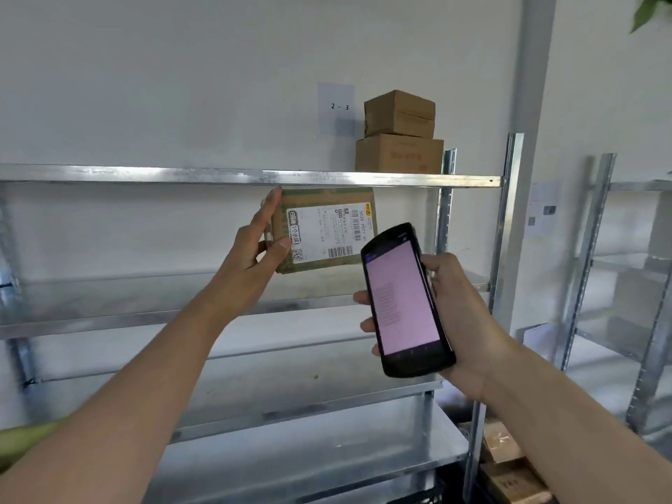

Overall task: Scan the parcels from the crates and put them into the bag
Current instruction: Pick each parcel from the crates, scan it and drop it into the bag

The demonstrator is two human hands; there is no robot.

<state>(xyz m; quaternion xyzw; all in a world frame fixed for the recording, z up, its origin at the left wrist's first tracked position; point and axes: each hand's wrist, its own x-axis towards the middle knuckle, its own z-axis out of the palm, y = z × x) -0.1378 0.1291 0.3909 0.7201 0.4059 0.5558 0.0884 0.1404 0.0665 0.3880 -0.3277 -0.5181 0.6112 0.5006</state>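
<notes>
A brown cardboard parcel (327, 231) with a white barcode label is held up in front of a metal shelf, its label facing me. My left hand (260, 245) grips its left edge, thumb on the front. My right hand (458, 321) holds a black handheld scanner (403, 300), its pinkish screen facing me, just below and right of the parcel. The scanner's top overlaps the parcel's lower right corner in view. No bag or crate is clearly visible.
A steel shelving rack (254, 176) fills the view. Two stacked cardboard boxes (400, 136) stand on its top shelf beside a paper sign reading 2 - 3 (336, 107). More boxes (505, 463) lie low at the right. A second rack (600, 249) stands at right.
</notes>
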